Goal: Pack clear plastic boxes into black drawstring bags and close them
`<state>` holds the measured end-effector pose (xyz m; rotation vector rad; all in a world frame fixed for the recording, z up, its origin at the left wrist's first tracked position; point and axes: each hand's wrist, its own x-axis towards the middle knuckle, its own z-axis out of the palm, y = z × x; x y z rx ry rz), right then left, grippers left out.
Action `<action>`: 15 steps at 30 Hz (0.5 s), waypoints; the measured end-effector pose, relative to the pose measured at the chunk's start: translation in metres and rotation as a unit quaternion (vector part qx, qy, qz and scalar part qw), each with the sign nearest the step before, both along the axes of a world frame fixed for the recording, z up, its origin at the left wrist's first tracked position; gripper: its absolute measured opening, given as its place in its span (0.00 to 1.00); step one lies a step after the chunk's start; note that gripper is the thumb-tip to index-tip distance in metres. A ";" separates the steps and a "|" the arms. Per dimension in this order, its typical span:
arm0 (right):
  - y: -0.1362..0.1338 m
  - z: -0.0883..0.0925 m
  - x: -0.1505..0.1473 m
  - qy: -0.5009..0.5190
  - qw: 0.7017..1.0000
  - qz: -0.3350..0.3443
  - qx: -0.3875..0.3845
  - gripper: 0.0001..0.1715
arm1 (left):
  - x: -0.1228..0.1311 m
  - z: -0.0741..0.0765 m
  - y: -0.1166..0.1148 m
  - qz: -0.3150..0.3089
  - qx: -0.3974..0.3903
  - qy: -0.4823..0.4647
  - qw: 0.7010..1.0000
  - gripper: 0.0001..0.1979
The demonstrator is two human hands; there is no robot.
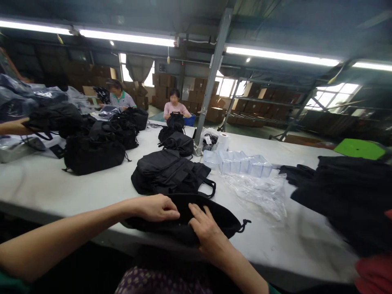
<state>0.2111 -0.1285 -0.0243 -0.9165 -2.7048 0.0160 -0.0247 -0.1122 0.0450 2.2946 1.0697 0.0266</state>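
A black drawstring bag (217, 214) lies at the near edge of the table with its mouth wide and facing up. Its cord end with a toggle (244, 226) sticks out on the right. My left hand (159, 207) is over the left part of the mouth, fingers curled and thumb pointing right; whatever it may grip is hidden. Across the near rim reaches my right hand (204, 224), its fingers apart and resting inside the bag. Just beyond, a black bag with handles (171, 171) lies flat.
More black bags (94, 151) are heaped on the left, where another person's arm (14, 126) reaches in. Clear plastic boxes (241, 163) and crumpled plastic bags (260, 192) lie right of centre by a metal post (211, 81). Dark fabric (352, 196) covers the right side. Two people sit across the table.
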 end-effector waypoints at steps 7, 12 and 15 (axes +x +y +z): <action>0.007 -0.020 -0.021 0.047 0.995 0.014 0.089 0.10 | 0.025 -0.051 0.036 -0.166 0.061 0.123 0.976 0.08; -0.010 -0.029 -0.026 0.063 0.992 0.066 0.084 0.11 | 0.036 -0.101 0.058 -0.191 0.119 0.073 0.972 0.20; -0.025 -0.045 -0.032 0.081 0.988 0.114 0.067 0.11 | 0.028 -0.121 0.087 -0.230 0.211 0.055 0.949 0.19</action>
